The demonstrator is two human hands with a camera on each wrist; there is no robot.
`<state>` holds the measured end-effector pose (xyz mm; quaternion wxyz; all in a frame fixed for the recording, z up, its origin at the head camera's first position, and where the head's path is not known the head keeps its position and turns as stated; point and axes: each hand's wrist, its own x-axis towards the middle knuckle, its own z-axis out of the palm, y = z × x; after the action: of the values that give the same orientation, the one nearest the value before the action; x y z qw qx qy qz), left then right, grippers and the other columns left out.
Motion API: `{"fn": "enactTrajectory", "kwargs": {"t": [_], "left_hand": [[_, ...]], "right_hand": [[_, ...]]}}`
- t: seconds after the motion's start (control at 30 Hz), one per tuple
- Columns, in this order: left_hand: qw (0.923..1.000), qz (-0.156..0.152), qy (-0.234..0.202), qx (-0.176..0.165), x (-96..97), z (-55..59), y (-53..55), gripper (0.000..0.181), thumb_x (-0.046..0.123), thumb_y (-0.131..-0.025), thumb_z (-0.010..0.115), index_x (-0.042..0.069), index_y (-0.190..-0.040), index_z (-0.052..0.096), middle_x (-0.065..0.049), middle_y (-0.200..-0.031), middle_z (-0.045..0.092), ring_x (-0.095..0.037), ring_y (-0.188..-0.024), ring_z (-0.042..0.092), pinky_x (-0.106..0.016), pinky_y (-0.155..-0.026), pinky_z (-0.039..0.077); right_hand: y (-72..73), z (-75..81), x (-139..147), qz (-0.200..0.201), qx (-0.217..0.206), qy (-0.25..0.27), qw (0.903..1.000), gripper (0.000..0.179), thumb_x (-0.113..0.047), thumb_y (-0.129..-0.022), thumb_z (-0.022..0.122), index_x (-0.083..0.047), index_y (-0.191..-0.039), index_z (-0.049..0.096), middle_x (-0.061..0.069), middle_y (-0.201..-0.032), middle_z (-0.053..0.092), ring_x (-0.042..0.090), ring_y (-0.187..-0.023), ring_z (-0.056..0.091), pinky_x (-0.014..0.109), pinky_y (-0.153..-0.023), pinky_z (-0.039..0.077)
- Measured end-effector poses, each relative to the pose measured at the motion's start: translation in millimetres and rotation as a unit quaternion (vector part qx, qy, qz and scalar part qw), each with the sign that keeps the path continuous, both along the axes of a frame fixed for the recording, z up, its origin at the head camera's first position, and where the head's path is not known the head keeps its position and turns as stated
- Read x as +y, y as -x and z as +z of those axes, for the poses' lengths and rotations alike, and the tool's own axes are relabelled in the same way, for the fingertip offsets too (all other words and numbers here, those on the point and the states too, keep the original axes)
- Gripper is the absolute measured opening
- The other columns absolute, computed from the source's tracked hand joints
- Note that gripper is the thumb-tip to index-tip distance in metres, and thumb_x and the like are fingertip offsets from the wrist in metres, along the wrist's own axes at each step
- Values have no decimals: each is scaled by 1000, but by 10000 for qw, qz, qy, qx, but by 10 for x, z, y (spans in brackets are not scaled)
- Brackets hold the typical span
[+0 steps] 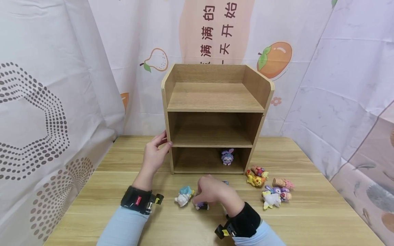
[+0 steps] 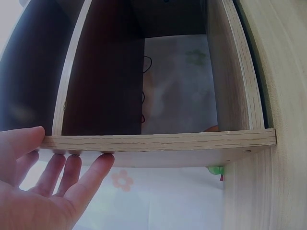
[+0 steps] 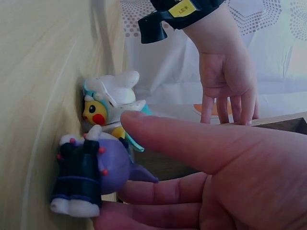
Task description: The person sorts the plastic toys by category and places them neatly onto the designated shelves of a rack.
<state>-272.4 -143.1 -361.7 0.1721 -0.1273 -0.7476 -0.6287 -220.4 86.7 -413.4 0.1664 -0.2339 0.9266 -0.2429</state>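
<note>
My left hand (image 1: 155, 155) holds the left side panel of a small wooden shelf (image 1: 212, 143), thumb at the front edge and fingertips along the outer face (image 2: 103, 160). My right hand (image 1: 212, 191) is low over the table around a purple-headed figurine in dark clothes (image 3: 112, 165). Its fingers are beside the purple head, while the thumb stands apart above it. Beyond lies a white-and-teal figurine with a yellow face (image 3: 117, 93), also seen left of the right hand in the head view. A purple figurine with long ears (image 1: 227, 157) stands on the bottom shelf.
Right of the shelf lie a yellow-orange figurine (image 1: 255, 180) and a red one (image 1: 258, 171). Farther right is a cluster with a white-and-yellow figurine (image 1: 271, 200) and a pink-and-brown one (image 1: 283, 183). Printed cloth (image 1: 141, 27) hangs behind the wooden table (image 1: 307, 218).
</note>
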Motion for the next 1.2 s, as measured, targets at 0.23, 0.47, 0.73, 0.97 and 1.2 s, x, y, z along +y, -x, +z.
{"fn": "enactTrajectory", "kwargs": {"t": [0.23,0.47,0.73,0.97,1.2], "left_hand": [[10000,31,-74,29,-60,-223,216,52,0,-97,66,2,-147,53,-21,-139,57,-36,-125,57,-56,-87,59],[9999,42,-53,129,-86,-287,258,52,6,-96,71,7,-145,57,-13,-137,60,-30,-122,60,-41,-81,63],[9999,15,-86,55,-67,-203,188,52,4,-96,69,5,-146,54,-16,-140,58,-31,-124,59,-47,-84,62],[9999,50,-61,143,-78,-276,244,52,6,-95,71,8,-145,57,-12,-137,61,-29,-122,60,-36,-78,63],[9998,45,-33,186,-78,-272,244,52,6,-95,71,8,-145,57,-10,-136,62,-27,-121,61,-32,-77,63]], "right_hand": [[9,-36,-27,123,32,-99,9999,52,-24,-83,81,-19,-47,44,-13,-41,33,4,-34,34,20,-36,25],[12,-65,-33,130,-116,-198,9997,51,-22,-82,82,-19,-48,45,-12,-41,34,4,-34,36,19,-36,29],[19,-42,-25,135,-215,-301,9992,47,-22,-82,82,-18,-51,47,-12,-43,37,5,-37,39,20,-37,31],[26,-43,2,97,-313,-233,9992,33,-23,-82,83,-16,-58,62,-9,-48,46,8,-40,45,20,-38,38],[24,-9,33,86,-215,-152,9996,26,-22,-81,83,-16,-63,65,-8,-50,50,8,-42,48,22,-39,41]]}}
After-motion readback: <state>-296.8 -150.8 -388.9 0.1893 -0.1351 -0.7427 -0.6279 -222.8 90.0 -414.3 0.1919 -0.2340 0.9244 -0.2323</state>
